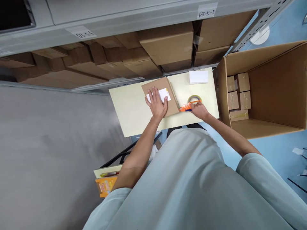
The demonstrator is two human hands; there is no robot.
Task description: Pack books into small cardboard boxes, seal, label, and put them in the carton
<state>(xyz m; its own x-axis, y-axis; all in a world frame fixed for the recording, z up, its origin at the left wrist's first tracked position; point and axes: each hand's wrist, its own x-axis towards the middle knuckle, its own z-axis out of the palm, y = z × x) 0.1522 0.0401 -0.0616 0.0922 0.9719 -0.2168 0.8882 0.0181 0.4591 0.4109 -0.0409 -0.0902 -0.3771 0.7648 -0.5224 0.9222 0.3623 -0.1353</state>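
Note:
My left hand lies with fingers spread on top of a flat brown cardboard box. Under those fingers is a white label with a small yellow mark, partly covered. My right hand is wrapped round an orange tape dispenser, whose front end is at the box's lower right corner. A ring-shaped roll of tape shows at the dispenser's far side. Whether tape is stuck to the box there, I cannot tell. Box and hands are over a pale yellow table.
A white stack of labels or paper lies at the table's back right. A large open carton with several small boxes stands to the right. Shelving with cartons runs behind. An orange packet lies at lower left.

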